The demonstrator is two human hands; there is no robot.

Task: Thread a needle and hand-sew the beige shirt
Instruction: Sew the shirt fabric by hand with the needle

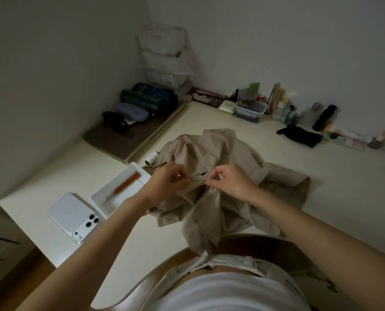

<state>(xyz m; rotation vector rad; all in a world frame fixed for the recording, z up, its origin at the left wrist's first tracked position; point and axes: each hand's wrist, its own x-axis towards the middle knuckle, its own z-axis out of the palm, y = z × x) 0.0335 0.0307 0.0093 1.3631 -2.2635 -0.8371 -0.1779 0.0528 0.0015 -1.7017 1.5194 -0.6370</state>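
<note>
The beige shirt lies crumpled on the white table, one end hanging over the near edge toward my lap. My left hand and my right hand meet above its middle, fingertips close together, each pinching a raised fold of the fabric between them. A thin pale sliver shows between the fingertips; I cannot tell whether it is a needle or thread. A white thread spool lies on the table just left of the shirt.
A white tray holding an orange-handled tool sits left of my left hand, a white phone beside it. Cases and stacked packs fill the far left corner; bottles, boxes and a black pouch line the back wall.
</note>
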